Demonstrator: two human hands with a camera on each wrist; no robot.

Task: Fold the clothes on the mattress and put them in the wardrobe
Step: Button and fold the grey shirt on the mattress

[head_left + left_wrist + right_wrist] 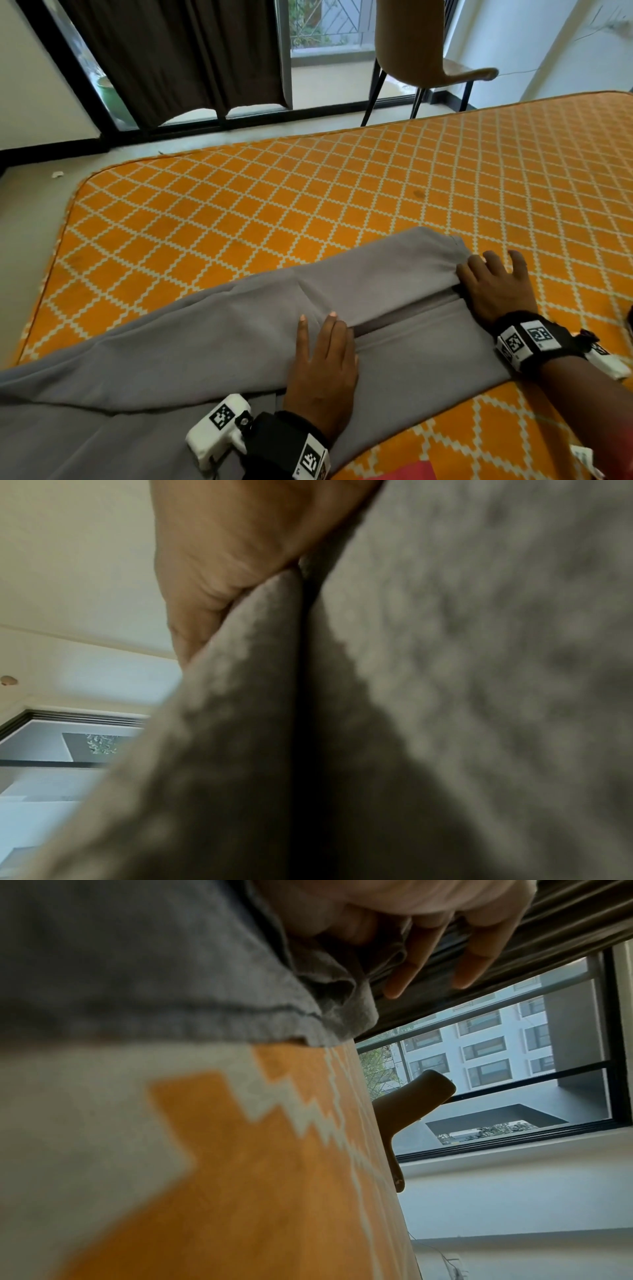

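A long grey garment (205,325) lies across the near part of the orange lattice-patterned mattress (308,192), with its far edge folded over towards me. My left hand (322,363) presses flat on the garment's middle at the fold line, fingers straight. In the left wrist view only my palm (222,547) and blurred grey cloth (445,669) show. My right hand (493,284) is at the garment's right end. Its thumb and forefinger go into the bunched fold edge (342,982) and pinch it, while the other fingers (479,955) stretch out straight above the mattress (274,1150).
A tan chair (421,44) stands past the mattress's far edge, in front of a window with a dark curtain (178,51). Pale floor runs along the mattress's left side. A pink-red item (394,474) shows at the bottom edge, near me.
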